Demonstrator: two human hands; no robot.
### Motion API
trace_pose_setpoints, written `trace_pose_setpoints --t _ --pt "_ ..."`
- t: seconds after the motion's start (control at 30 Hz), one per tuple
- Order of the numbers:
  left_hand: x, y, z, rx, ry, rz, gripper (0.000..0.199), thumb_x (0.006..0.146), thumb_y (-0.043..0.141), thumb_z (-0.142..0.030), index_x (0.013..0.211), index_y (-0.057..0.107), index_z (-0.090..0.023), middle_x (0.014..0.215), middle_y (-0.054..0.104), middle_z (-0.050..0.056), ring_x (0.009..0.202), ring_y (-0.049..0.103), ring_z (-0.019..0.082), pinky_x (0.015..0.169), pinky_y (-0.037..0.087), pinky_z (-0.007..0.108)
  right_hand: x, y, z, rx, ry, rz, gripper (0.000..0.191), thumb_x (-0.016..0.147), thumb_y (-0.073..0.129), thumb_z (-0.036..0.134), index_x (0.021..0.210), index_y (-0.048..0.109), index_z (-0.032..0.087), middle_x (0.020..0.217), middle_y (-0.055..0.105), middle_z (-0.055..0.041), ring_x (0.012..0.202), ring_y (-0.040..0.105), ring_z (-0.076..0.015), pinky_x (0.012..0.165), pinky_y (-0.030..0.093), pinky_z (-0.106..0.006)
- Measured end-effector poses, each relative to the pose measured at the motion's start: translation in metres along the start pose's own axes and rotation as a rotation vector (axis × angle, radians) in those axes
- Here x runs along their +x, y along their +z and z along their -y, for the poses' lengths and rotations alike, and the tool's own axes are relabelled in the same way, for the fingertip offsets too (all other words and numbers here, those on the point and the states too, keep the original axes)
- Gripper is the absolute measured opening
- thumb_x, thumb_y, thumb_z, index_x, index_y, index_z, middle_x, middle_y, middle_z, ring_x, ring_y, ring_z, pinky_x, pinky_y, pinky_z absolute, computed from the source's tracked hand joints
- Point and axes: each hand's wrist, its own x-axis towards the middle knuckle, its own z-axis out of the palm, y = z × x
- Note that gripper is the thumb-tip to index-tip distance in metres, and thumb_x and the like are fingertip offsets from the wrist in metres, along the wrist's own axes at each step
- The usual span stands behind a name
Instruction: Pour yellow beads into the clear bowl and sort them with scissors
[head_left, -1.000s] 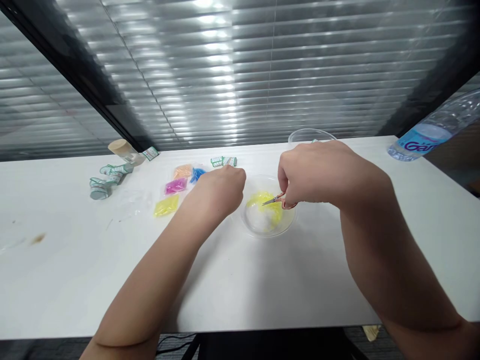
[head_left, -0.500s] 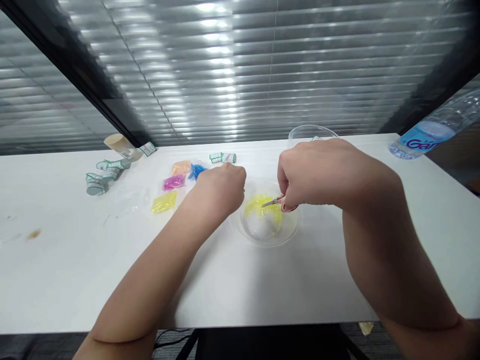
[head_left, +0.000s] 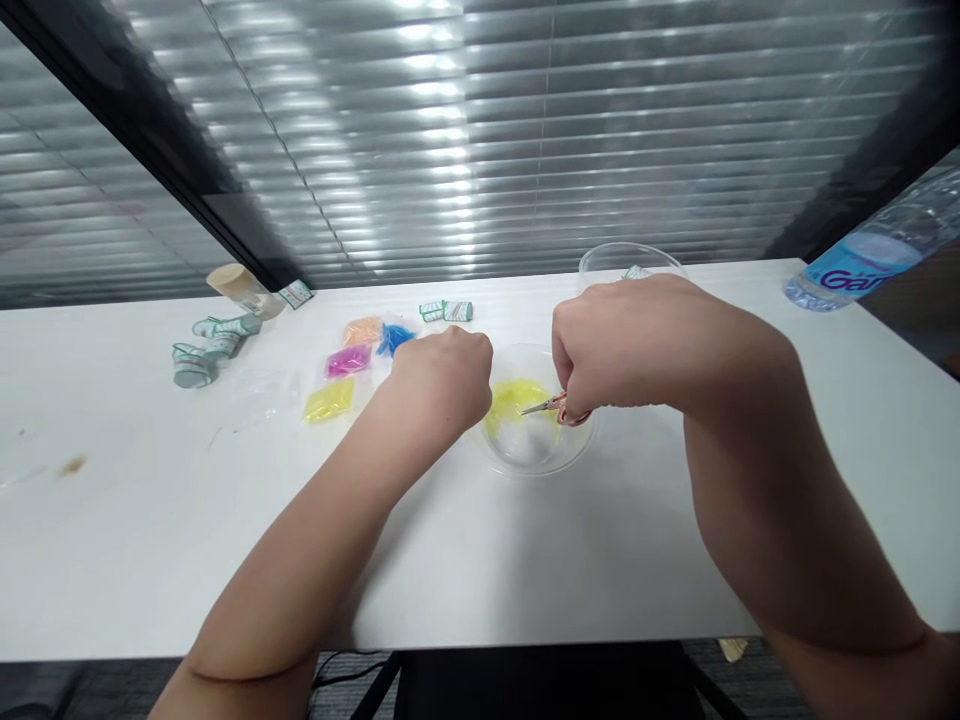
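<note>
My right hand (head_left: 619, 345) is closed around small copper-handled scissors (head_left: 556, 405). Their silver blades point left into a clear plastic bowl (head_left: 544, 468) that has bright yellow bits (head_left: 514, 398) along its far and left sides. My left hand (head_left: 450, 375) is closed at the bowl's left rim, seemingly gripping it, though its fingertips are hidden. Just behind it lie a bag of blue bits (head_left: 394, 340), a peach bag (head_left: 363, 330), a magenta bag (head_left: 348, 360) and a yellow bag (head_left: 328, 400).
Patterned, tied rolls (head_left: 446, 311) lie at the back, with several more (head_left: 193, 366) at left. Beside those is a clear jar with a beige lid (head_left: 231, 281). Another clear tub (head_left: 632, 255) stands behind my right hand, and a water bottle (head_left: 855, 265) at far right. Blinds (head_left: 480, 150) back the white table (head_left: 225, 560).
The bowl has shifted slightly away from me and its near edge sits higher, as if tilted. The scissors stay in my right hand, their tips still over the yellow bits.
</note>
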Motion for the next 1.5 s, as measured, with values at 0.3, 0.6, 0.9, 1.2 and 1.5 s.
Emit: trace_pose_setpoints --t 0.3,0.6,0.9,1.2,1.5 --pt "-0.004 -0.001 -0.001 -0.005 0.007 -0.023 0.026 0.074 0.047 -0.005 0.093 0.060 -0.015 0.085 0.062 0.009 0.074 0.062 0.018 0.055 0.042 0.022 0.003 -0.003 0.002 -0.007 0.007 0.058 0.015 0.066 0.075 0.034 0.070 0.070 0.021 0.060 0.059 -0.0030 0.061 0.059 -0.0197 0.061 0.039 -0.033" --pt "-0.004 0.001 -0.001 -0.026 0.001 -0.056 0.020 0.076 0.048 -0.007 0.091 0.059 -0.015 0.083 0.060 0.009 0.073 0.062 0.020 0.055 0.043 0.024 0.004 0.000 0.005 -0.032 -0.015 0.034 0.015 0.066 0.077 0.033 0.071 0.070 0.021 0.061 0.059 -0.0027 0.062 0.060 -0.0189 0.062 0.040 -0.032" --pt "-0.013 -0.001 0.001 0.047 0.018 -0.289 0.013 0.086 0.049 -0.019 0.084 0.061 -0.016 0.075 0.059 0.008 0.067 0.060 0.019 0.055 0.040 0.026 0.005 0.000 0.001 -0.003 -0.003 0.039 0.012 0.066 0.077 0.031 0.072 0.071 0.021 0.063 0.061 -0.0020 0.060 0.060 -0.0183 0.059 0.039 -0.031" --pt "-0.017 0.005 0.003 -0.057 0.150 -0.421 0.026 0.089 0.042 -0.012 0.106 0.060 -0.019 0.100 0.063 0.008 0.068 0.059 0.016 0.059 0.041 0.027 -0.004 -0.002 -0.068 0.342 -0.046 -0.035 0.017 0.075 0.071 0.040 0.083 0.078 0.026 0.080 0.069 -0.0013 0.074 0.060 -0.0169 0.064 0.039 -0.032" --pt "-0.020 -0.001 -0.002 -0.123 0.121 -0.483 0.036 0.089 0.057 -0.052 0.098 0.063 -0.018 0.096 0.064 0.006 0.077 0.062 0.020 0.062 0.043 0.028 -0.027 -0.007 -0.086 0.459 -0.072 -0.128 0.022 0.080 0.066 0.042 0.092 0.078 0.027 0.073 0.065 -0.0026 0.066 0.052 -0.0133 0.059 0.033 -0.033"
